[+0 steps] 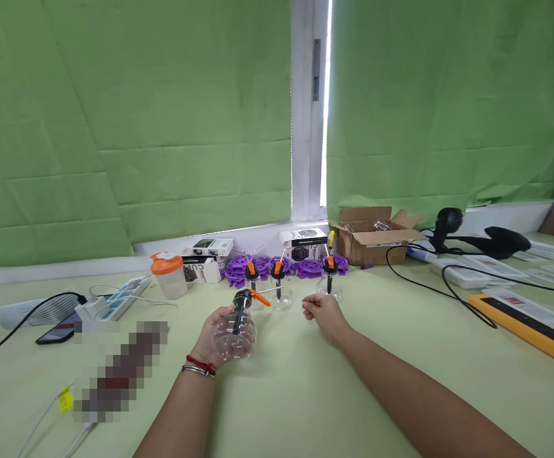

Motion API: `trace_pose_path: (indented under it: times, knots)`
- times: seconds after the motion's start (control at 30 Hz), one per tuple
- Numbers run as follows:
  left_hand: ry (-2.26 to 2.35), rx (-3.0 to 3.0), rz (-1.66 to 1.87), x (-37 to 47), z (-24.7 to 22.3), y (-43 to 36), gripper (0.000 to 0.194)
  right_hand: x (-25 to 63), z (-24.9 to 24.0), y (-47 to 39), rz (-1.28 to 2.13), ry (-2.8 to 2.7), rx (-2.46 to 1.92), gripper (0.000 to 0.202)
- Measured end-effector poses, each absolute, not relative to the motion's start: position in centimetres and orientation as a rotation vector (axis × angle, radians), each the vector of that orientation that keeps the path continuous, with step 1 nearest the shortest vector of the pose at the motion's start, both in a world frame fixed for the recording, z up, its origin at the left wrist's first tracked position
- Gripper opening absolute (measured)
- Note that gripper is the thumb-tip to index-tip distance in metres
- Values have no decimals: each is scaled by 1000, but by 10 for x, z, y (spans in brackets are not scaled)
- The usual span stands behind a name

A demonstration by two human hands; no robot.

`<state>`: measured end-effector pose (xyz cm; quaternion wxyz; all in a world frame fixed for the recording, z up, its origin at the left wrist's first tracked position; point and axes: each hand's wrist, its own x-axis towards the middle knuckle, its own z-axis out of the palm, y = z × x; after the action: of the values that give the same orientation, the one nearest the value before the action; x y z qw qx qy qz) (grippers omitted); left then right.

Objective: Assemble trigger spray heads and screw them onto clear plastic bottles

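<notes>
My left hand (207, 337) is wrapped round a clear, round-bellied bottle (236, 340), lifted and tilted towards me. It has a black cap with an orange lever, and a thin pale tube sticks out to the right. To its right, my right hand (325, 313) hovers above the table with fingers curled together; whatever is in them, if anything, is hidden. Behind the hands stand similar bottles with black-and-orange tops: one at left (252, 272), a middle one (279, 275) and a right one (330, 273), the last just behind my right hand.
Purple plastic pieces (243, 270) line the back, between printed white boxes (304, 238). An open carton (372, 245) holds clear items. Left are an orange-lidded cup (169, 277) and power strip (126, 298). Right are black cables, plastic cases (467, 272) and an orange-and-black bar (527, 327).
</notes>
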<state>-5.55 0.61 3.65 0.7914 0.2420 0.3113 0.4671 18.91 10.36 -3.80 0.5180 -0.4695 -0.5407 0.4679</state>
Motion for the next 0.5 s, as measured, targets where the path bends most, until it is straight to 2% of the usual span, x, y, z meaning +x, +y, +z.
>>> trace_pose_path:
  times: [0.17,0.3,0.5]
  knots:
    - [552,569,1110,-59,37,4,31,163,-48,136,970,-1296,-1281,16]
    - [546,561,1086,-61,31,6,32,139,-44,153,830,-1290,-1387,20]
    - [487,588,1021,-68,24,12,33,90,-44,148,793,-1430,-1432,24]
